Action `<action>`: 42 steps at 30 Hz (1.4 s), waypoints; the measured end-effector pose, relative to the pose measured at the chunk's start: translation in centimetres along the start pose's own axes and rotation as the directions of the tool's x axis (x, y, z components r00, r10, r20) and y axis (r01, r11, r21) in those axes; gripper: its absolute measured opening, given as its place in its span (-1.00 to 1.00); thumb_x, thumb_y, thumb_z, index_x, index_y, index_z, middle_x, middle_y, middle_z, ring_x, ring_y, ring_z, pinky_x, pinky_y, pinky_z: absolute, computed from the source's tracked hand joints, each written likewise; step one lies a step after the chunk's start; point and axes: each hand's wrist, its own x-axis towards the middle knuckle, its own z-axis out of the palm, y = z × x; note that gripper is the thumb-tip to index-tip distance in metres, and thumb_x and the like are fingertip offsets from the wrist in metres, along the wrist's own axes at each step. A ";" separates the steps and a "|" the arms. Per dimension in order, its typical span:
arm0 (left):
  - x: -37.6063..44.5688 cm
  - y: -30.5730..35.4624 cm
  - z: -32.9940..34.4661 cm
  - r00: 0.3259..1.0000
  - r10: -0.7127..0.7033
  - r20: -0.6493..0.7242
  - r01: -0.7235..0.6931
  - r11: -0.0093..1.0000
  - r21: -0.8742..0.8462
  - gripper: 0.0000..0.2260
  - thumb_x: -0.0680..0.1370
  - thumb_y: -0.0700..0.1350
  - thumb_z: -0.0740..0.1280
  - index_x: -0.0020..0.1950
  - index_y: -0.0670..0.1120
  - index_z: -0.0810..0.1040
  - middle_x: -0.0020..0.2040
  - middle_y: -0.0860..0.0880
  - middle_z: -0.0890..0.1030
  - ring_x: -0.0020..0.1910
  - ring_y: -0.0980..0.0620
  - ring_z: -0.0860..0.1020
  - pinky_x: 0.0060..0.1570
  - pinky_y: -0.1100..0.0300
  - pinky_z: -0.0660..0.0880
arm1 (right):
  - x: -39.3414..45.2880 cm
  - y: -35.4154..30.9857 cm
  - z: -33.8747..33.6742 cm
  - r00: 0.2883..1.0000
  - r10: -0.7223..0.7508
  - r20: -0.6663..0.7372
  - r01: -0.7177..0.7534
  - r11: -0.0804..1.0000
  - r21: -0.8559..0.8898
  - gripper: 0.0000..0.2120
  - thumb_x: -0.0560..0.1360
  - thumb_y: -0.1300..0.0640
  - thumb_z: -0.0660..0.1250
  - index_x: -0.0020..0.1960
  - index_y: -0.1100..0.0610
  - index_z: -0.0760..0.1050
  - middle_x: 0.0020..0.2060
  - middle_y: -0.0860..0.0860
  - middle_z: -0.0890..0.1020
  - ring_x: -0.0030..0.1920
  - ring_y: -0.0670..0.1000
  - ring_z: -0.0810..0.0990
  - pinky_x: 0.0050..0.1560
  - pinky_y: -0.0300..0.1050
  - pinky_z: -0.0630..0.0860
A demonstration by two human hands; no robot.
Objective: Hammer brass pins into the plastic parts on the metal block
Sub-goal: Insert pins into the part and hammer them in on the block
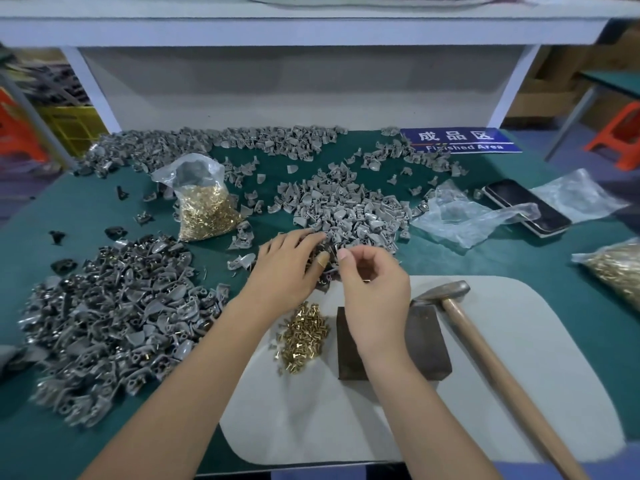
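The metal block is seen bare on the white mat, loose brass pins beside it. Many pinned parts are piled left; the grey heap remains. What the curled left hand and right hand grip cannot be told.

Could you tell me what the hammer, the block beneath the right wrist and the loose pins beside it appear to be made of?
The hammer has a dull grey head, likely metal, and a pale, unpainted handle with a wood look. The block looks like dark, matte metal, brownish and unpolished. The pins shine yellow-gold, consistent with brass.
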 end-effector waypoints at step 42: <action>-7.0 -1.1 -1.8 0.949 -0.043 -0.311 0.015 0.996 -0.092 -0.88 0.53 0.02 0.45 0.06 0.10 0.66 0.05 0.15 0.56 0.15 0.06 0.44 0.14 0.07 0.32 | -0.1 0.0 0.7 0.991 -0.052 0.127 0.085 0.958 -0.273 -0.95 0.60 0.04 0.38 -0.03 -0.03 0.61 -0.19 -0.17 0.65 -0.13 -0.16 0.61 -0.06 -0.11 0.57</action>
